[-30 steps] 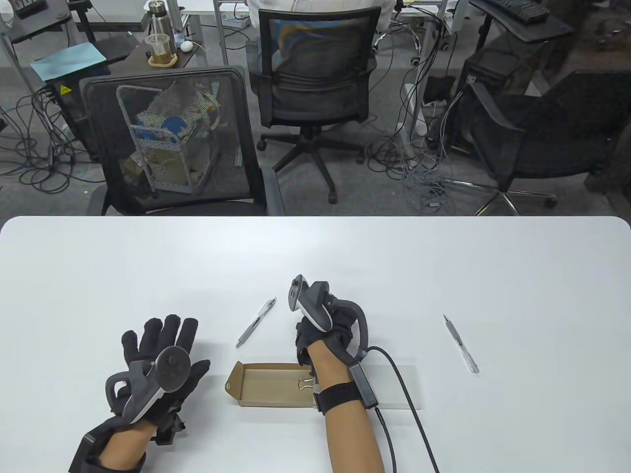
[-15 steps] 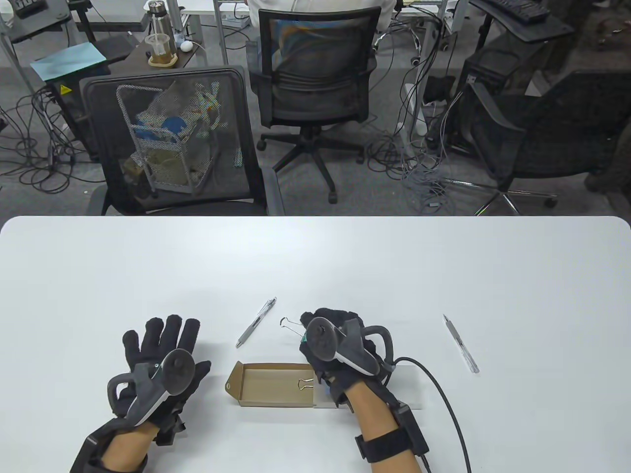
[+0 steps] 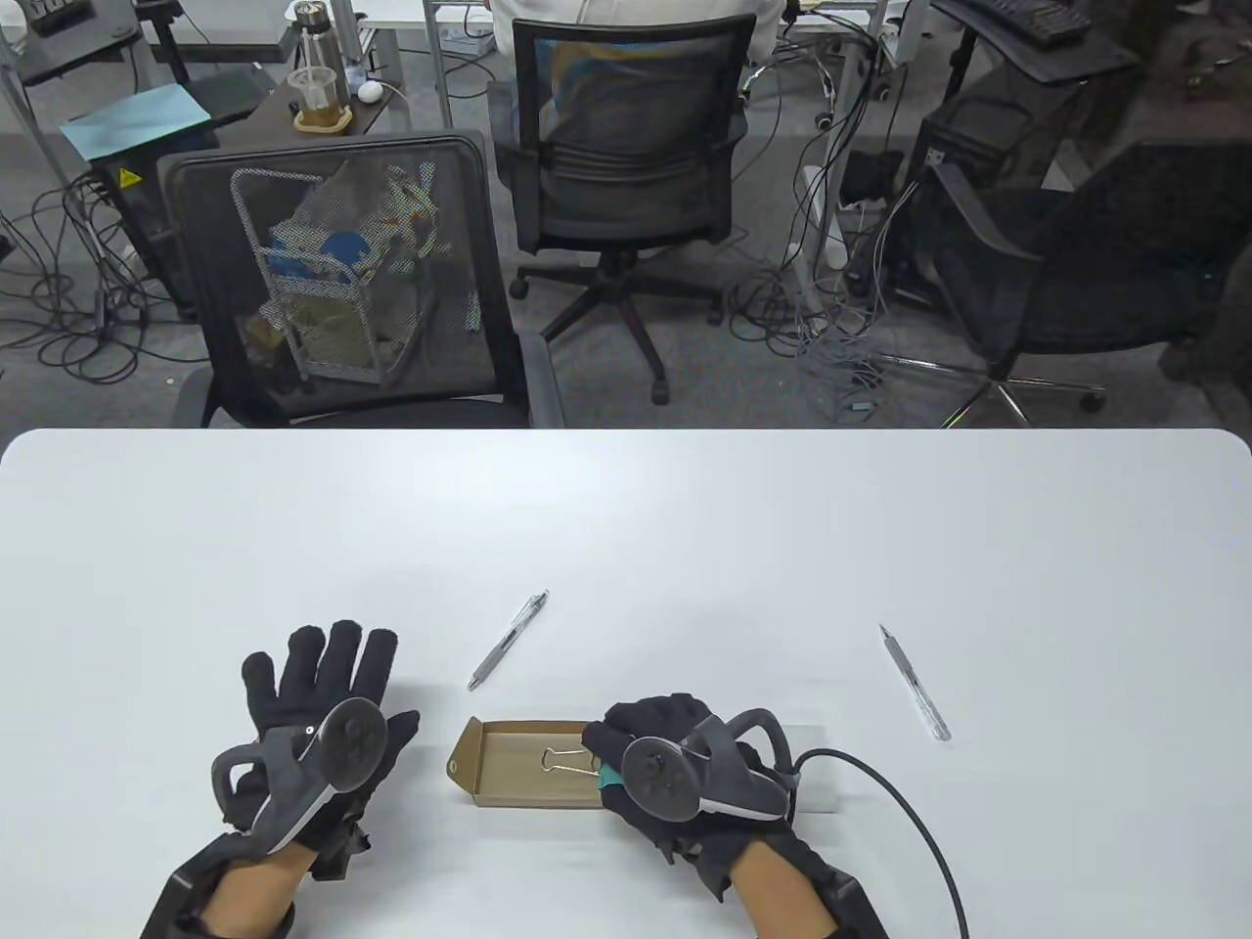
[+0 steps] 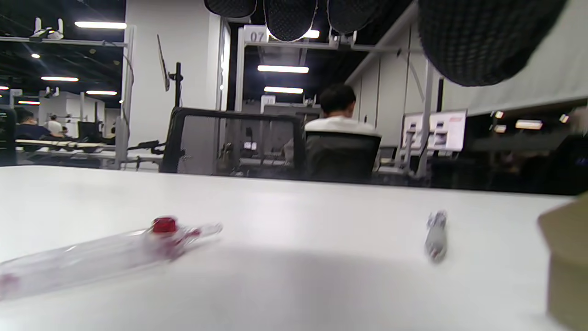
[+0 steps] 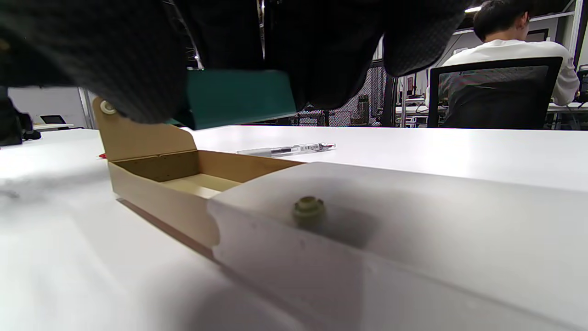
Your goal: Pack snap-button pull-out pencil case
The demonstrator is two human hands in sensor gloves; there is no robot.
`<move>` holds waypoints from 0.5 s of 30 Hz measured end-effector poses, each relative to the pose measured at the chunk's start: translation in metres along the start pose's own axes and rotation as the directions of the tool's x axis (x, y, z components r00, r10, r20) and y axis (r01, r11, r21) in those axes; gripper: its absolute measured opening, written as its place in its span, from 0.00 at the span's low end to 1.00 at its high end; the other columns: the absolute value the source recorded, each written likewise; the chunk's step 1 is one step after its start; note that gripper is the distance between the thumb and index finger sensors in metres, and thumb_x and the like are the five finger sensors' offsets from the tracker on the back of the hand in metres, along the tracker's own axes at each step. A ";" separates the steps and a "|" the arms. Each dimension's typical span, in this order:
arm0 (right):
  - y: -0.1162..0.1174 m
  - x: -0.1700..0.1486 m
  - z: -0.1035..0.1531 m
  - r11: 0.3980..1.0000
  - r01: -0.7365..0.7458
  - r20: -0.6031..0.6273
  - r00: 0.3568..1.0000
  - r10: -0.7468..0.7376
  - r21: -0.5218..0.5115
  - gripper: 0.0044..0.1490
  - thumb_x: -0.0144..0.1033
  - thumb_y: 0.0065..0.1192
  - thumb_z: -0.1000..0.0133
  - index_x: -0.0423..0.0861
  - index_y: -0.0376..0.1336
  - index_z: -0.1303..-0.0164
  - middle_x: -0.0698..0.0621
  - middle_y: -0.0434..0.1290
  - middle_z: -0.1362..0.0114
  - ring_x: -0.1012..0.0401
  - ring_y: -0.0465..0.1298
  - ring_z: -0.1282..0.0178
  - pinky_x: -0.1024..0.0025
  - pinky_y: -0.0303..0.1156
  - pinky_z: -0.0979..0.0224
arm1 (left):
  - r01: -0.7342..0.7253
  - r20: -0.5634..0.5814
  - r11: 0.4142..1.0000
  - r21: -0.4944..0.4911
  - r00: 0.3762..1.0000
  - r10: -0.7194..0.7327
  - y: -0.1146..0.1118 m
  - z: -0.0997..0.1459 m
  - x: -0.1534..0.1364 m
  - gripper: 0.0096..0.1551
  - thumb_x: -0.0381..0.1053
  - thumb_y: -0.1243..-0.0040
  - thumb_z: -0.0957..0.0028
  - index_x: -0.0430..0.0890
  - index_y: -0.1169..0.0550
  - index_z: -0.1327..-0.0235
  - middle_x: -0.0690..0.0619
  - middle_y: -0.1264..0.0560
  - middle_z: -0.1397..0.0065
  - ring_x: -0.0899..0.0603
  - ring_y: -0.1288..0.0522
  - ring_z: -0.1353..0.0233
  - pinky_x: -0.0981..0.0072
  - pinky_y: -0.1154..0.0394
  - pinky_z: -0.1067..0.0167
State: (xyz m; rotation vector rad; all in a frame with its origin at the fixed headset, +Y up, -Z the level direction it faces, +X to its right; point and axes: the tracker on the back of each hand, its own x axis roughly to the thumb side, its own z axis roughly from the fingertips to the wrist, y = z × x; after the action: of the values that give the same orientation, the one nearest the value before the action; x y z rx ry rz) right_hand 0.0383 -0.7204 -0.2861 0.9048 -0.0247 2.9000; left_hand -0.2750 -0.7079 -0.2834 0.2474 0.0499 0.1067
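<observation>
The brown cardboard tray [image 3: 509,748] lies pulled out to the left of its translucent white sleeve [image 3: 817,782]. My right hand [image 3: 611,758] pinches a green binder clip [image 3: 562,758] low over the tray's right part, with its wire handles pointing left. In the right wrist view the clip [image 5: 239,99] hangs under my fingers above the tray [image 5: 156,170], and the sleeve [image 5: 390,239] shows its snap stud [image 5: 308,211]. My left hand [image 3: 323,685] lies open and flat on the table, left of the tray.
A clear pen [image 3: 509,641] lies behind the tray. A slim pen-like tool [image 3: 915,682] lies to the right. The left wrist view shows a clear pen with a red part [image 4: 115,253] near my left hand. Chairs stand beyond the table's far edge.
My right hand picked up a green binder clip behind the tray and brought it toward me, down over the tray. The clip that lay in the tray is now hidden. My left hand stayed put.
</observation>
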 end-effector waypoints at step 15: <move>0.003 0.003 0.000 1.000 -0.010 0.011 1.000 0.010 0.002 0.41 0.60 0.66 0.55 0.60 0.64 0.29 0.58 0.68 0.21 0.53 0.69 0.23 0.45 0.62 0.20 | 0.076 0.417 0.981 -0.180 0.909 0.006 -0.008 0.018 0.111 0.40 0.69 0.32 0.65 0.64 0.23 0.33 0.63 0.24 0.25 0.45 0.28 0.18 0.31 0.51 0.19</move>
State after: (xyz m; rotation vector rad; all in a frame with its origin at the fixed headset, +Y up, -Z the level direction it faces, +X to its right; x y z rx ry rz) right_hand 0.0354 -0.7234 -0.2846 0.9239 -0.0276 2.9052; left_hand -0.1625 -0.7074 -0.2720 0.0704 -0.3816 0.0203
